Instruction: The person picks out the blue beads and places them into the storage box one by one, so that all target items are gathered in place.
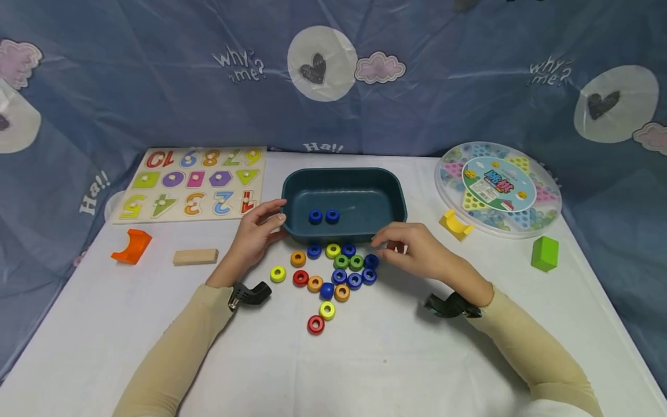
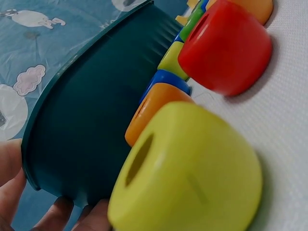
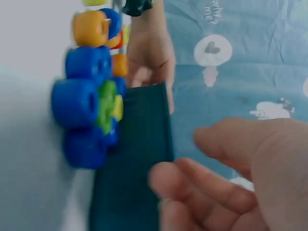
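Note:
A dark teal tray (image 1: 344,229) holds two blue beads (image 1: 315,216) near its front wall. My left hand (image 1: 255,234) grips the tray's left end, fingertips at the rim and others low against the outer wall in the left wrist view. My right hand (image 1: 411,246) hovers at the front right corner, fingers loosely bent, with a gap between thumb and forefinger and nothing visible in it. In front of the tray lie several round holed beads: green ones (image 1: 341,262), a yellow bead (image 2: 192,173) and a red bead (image 2: 228,48) among them. The right wrist view is blurred.
At the back left lies a number puzzle board (image 1: 203,185); at the back right, a round marble game box (image 1: 499,188). An orange arch block (image 1: 132,247) and a wooden plank (image 1: 195,257) lie left. A yellow arch block (image 1: 455,225) and green block (image 1: 545,253) lie right.

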{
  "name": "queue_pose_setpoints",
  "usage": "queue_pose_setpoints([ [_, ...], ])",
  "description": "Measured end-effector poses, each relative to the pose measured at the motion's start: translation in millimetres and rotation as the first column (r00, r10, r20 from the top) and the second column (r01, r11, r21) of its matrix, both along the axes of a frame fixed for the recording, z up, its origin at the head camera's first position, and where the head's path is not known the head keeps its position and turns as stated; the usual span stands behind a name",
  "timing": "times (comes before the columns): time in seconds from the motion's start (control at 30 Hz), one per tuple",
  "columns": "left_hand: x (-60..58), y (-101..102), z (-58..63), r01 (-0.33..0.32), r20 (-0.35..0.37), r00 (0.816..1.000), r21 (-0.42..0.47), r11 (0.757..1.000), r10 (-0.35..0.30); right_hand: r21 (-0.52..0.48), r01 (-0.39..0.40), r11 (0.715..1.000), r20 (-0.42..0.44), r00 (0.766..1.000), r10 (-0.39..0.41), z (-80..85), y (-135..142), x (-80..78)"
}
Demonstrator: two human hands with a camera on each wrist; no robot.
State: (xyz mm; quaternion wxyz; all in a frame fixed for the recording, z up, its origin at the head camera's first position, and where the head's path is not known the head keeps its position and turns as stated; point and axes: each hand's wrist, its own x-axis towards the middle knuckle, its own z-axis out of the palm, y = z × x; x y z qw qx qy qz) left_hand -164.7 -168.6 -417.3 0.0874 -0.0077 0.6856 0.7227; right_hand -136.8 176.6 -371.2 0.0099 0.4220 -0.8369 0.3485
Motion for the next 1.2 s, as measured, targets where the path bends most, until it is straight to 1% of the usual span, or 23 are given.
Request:
queue_pose_setpoints([
  [0.1,-0.3,0,-1.2,0.004,-0.005,1.0,0.002,1.0,-0.004,0.066,-0.009,0.998,0.048,0.999,0.006,-11.5,4,1.3],
  [0.17,-0.7,1,-2.0,0.005,-0.006,1.0,0.0,1.0,-0.005,0.121,-0.023,0.992,0.087,0.996,0.013,-19.8,4,0.2],
  [0.23,-1.0,1,-2.3,0.006,-0.004,1.0,-0.002,1.0,-0.006,0.154,-0.031,0.988,0.112,0.994,0.013,-27.4,2,-1.5],
  [0.4,-0.4,2,-1.7,0.006,0.0,1.0,0.0,1.0,-0.006,0.143,-0.025,0.989,0.122,0.993,0.007,-35.8,-1,-2.9],
  [0.63,1.2,2,0.0,0.004,-0.006,1.0,-0.001,1.0,-0.004,0.14,-0.012,0.99,0.115,0.993,-0.004,-36.3,-2,-2.2],
  [0.8,0.9,3,-1.6,-0.004,0.003,1.0,0.003,1.0,0.004,0.148,-0.007,0.989,0.092,0.996,-0.007,-28.6,-2,0.0],
  [0.87,1.0,3,-2.3,-0.001,0.007,1.0,0.006,1.0,0.001,0.14,-0.009,0.99,0.082,0.997,-0.002,-21.2,-2,1.9],
  [0.97,1.6,3,-2.5,-0.004,0.001,1.0,0.013,1.0,0.003,0.102,-0.022,0.995,0.057,0.998,0.016,-6.0,-5,2.5],
  [1.07,1.9,2,-1.8,-0.008,-0.007,1.0,0.021,1.0,0.008,0.038,-0.023,0.999,0.004,1.0,0.022,10.7,-11,-3.1],
  [1.13,1.6,2,-1.4,-0.007,-0.005,1.0,0.019,1.0,0.008,0.0,-0.009,1.0,-0.033,0.999,0.009,19.0,-15,-10.5],
  [1.2,1.1,2,-1.1,-0.006,0.003,1.0,0.018,1.0,0.006,-0.02,0.008,1.0,-0.051,0.999,-0.009,25.0,-20,-19.8],
])
